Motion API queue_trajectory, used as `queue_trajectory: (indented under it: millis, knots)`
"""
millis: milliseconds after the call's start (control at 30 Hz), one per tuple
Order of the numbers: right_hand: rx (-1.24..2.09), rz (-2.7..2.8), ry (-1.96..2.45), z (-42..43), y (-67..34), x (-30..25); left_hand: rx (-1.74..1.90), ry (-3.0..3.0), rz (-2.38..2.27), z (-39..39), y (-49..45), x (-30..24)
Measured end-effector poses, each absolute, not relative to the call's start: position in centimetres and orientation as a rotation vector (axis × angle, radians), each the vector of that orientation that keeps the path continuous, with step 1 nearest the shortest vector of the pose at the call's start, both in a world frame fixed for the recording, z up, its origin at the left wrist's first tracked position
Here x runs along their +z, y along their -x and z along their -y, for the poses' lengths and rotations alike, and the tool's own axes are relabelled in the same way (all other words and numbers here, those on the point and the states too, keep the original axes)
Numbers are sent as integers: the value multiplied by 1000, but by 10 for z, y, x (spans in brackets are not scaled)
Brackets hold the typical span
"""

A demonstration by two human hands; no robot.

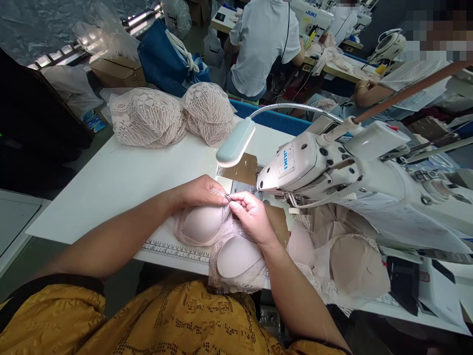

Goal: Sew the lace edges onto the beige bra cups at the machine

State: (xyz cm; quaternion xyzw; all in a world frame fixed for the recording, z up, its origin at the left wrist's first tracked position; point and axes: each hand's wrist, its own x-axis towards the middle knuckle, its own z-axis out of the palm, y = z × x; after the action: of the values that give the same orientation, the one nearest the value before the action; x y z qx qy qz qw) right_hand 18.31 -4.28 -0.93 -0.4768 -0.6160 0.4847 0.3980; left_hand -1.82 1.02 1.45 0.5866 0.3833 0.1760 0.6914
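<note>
A beige lace bra (207, 224) with padded cups lies inside-up on the white sewing table (121, 182), one cup hanging over the near edge. My left hand (199, 191) is closed on the bra's centre fabric from the left. My right hand (251, 212) pinches the same spot from the right, fingertips meeting the left hand's. Both hands sit just in front of the needle area of the white sewing machine (314, 165).
A gooseneck lamp (235, 142) shines over the needle plate. Two stacks of lace bras (148, 117) stand at the table's far left. More beige cups (354, 261) lie under the machine arm at right. A printed ruler (173, 250) runs along the near edge. Other people sit at machines behind.
</note>
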Motion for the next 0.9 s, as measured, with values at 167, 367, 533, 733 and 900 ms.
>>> queue_trajectory:
  millis: [167,367,533,733,900]
  knots:
    - [1250,1517,1201,42,-185,-10,386,-1294,-873,-10,19,15]
    - [1322,1572,1196,42,-185,-5,362,-1376,-822,-11,17,8]
    - [1209,1644,1238,41,-179,-5,333,-1426,-809,-10,13,3]
    - [1305,1447,1255,40,-182,-7,316,-1421,-802,-10,16,5]
    - [1372,1478,1228,40,-182,-13,314,-1381,-730,-11,16,7]
